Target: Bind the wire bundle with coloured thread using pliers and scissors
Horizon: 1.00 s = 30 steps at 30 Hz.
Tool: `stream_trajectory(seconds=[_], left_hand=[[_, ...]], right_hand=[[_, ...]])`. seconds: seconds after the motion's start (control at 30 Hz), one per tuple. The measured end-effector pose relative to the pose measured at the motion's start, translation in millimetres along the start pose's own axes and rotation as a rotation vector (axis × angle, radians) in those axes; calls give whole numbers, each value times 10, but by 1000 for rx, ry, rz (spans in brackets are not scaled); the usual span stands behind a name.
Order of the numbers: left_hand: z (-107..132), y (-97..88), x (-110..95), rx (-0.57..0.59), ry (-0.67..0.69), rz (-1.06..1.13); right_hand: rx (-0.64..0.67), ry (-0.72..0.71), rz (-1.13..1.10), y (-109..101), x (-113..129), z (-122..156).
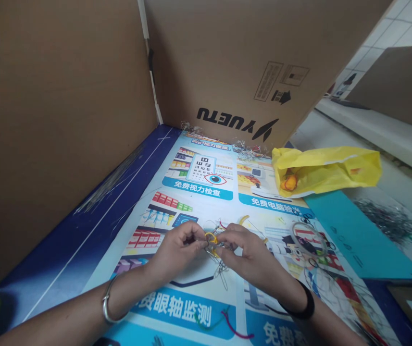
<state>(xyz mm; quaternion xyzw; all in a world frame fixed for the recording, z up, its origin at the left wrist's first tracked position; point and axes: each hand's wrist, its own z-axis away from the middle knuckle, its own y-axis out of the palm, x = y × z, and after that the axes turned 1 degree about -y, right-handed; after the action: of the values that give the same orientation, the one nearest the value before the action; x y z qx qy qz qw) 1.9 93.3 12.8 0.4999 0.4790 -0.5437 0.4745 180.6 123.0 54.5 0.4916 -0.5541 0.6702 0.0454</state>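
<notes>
Over the middle of the printed sheet (191, 216), my left hand (180, 245) pinches one side of a small yellow loop (211, 237). From the other side, my right hand (243, 247) holds the same loop between thumb and fingers. Thin wires (222, 278) spread out beneath and around the fingertips; which of them join the loop I cannot tell. A pink-red cord (236, 329) and a faint green one lie on the sheet below my hands. Right of my right hand is a clear round dish (308, 240) with small black rings around it.
Cardboard walls (227, 57) stand at the back and left. A yellow bag (335, 170) with an orange bundle inside lies at the right. Wire piles rest at the back (247, 150) and far right (389, 221); straight wires (108, 185) lie along the left edge.
</notes>
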Motion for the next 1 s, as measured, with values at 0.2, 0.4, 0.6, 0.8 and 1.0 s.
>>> stream_trajectory(seconds=[0.2,0.4,0.6,0.8,1.0], left_hand=[[-2,-8,5,6,9,-36],[1,-26,-44,54,54,-76],[-1,-17,-68,60,162,-194],[4,-6,-36,23,222,-241],[36,-29,-45,-11,92,-145]], right_hand=[[-22,17,-6,2,-12,11],[-47,11,-5,8,-29,21],[-80,-10,-14,53,-9,0],[-110,-21,-4,86,-17,-2],[-136,-8,-35,41,-15,-5]])
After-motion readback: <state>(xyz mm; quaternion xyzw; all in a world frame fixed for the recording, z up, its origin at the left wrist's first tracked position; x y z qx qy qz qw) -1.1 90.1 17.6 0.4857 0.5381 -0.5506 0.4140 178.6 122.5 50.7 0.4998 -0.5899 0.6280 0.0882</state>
